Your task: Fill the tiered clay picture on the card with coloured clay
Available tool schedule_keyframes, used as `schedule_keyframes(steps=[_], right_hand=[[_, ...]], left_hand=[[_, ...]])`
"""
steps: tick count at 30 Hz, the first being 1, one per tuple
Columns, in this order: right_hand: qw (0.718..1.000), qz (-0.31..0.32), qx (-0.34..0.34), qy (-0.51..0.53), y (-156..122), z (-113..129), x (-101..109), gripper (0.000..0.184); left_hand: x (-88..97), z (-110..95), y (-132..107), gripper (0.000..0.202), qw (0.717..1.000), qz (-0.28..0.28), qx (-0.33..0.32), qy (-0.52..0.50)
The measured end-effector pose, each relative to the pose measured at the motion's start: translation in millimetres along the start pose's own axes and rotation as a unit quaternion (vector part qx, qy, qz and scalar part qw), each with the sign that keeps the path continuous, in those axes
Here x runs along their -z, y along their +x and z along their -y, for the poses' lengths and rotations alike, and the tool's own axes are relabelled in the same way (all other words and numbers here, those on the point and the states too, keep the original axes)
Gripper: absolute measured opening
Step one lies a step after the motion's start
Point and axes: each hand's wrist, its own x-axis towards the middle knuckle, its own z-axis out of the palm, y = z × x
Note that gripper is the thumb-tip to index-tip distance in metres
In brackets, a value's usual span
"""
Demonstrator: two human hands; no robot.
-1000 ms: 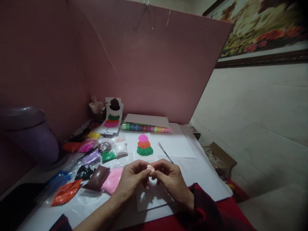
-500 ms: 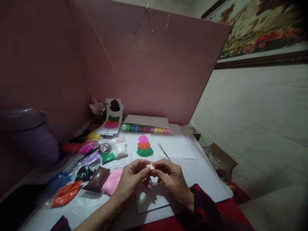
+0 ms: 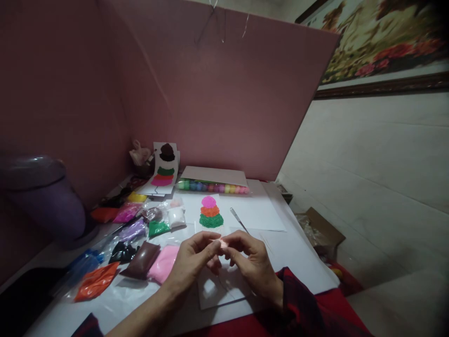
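Note:
My left hand and my right hand meet at the fingertips over the table. Both pinch a small piece of pale pink modelling clay, partly hidden by the fingers. Below them lies a white board with a sheen on its surface. Just beyond the hands is a paper with a clay picture of stacked pink, orange and green layers. A slim metal tool rests to its right, its near end behind my right hand.
On the left are several clay bags, among them pink, brown and orange. A pack of coloured clay balls lies at the back, beside a propped picture card. A purple bin stands far left; thin sticks lie right.
Both hands remain together on the pale clay, with only slight shifts of the fingers. The view has tilted a little.

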Motion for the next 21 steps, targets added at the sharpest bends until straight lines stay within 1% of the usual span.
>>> schedule_keyframes(steps=[6,12,14,16,18,21], right_hand=[[0.999,0.016,0.032,-0.039,-0.4,-0.9,1.0,0.004],[0.999,0.012,0.028,-0.035,-1.0,1.2,0.8,0.007],[1.0,0.008,0.018,-0.022,-1.3,2.7,0.3,0.009],[1.0,-0.004,-0.01,0.011,-0.8,2.6,-0.3,0.011],[0.996,-0.027,-0.049,0.065,1.3,0.6,-0.8,0.015],[0.981,-0.06,-0.107,0.151,6.4,-3.4,-1.1,0.022]], left_hand=[[1.8,1.9,0.7,0.029,0.999,0.027,0.013,-0.015],[1.8,1.1,1.3,0.029,0.999,0.015,0.024,-0.015],[1.4,1.6,1.9,0.026,1.0,-0.003,0.017,-0.014],[1.5,1.2,2.5,0.021,0.999,-0.032,0.009,-0.022],[2.1,-0.7,3.2,0.019,0.997,-0.066,0.002,-0.05],[3.7,-4.9,4.0,0.024,0.989,-0.116,0.001,-0.095]])
